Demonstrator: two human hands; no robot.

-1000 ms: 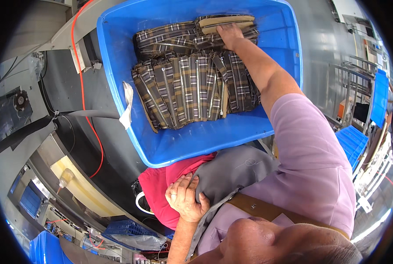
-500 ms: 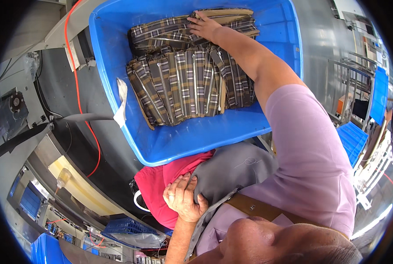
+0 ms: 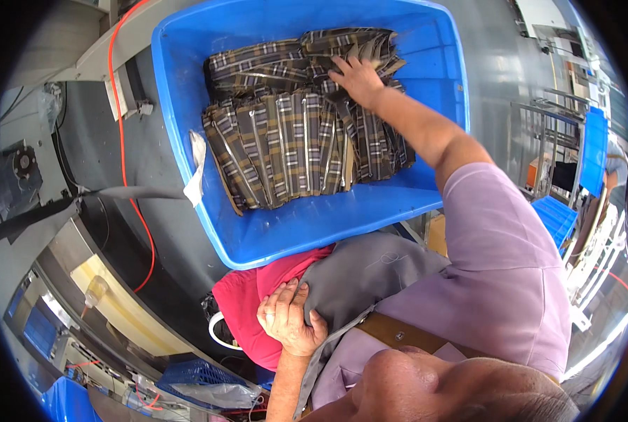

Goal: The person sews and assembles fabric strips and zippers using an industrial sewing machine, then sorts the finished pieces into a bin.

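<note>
Stacks of plaid fabric pieces (image 3: 293, 144), brown, grey and white with what look like zippers along them, stand on edge in a blue plastic bin (image 3: 279, 250). Across the bin, my right hand (image 3: 360, 79) lies with fingers spread on the far-right plaid stack (image 3: 317, 43), whose layered edges fan out beside the fingers. Any grip under the fingertips is hidden. My left hand (image 3: 289, 320) rests, fingers stretched and slightly bent, at the edge of the grey apron (image 3: 370, 271) over a red cloth (image 3: 247, 309).
A white strip (image 3: 196, 165) hangs over the bin's left rim. An orange-red cable (image 3: 123, 148) runs down the left side, near machine parts. Blue trays (image 3: 556, 218) and metal racks stand at right. A blue crate (image 3: 198, 380) sits at lower left.
My right hand has moved nearer and to the right along the far stack, its elbow more bent. The top piece there no longer shows its tan underside. My left hand has barely moved.
</note>
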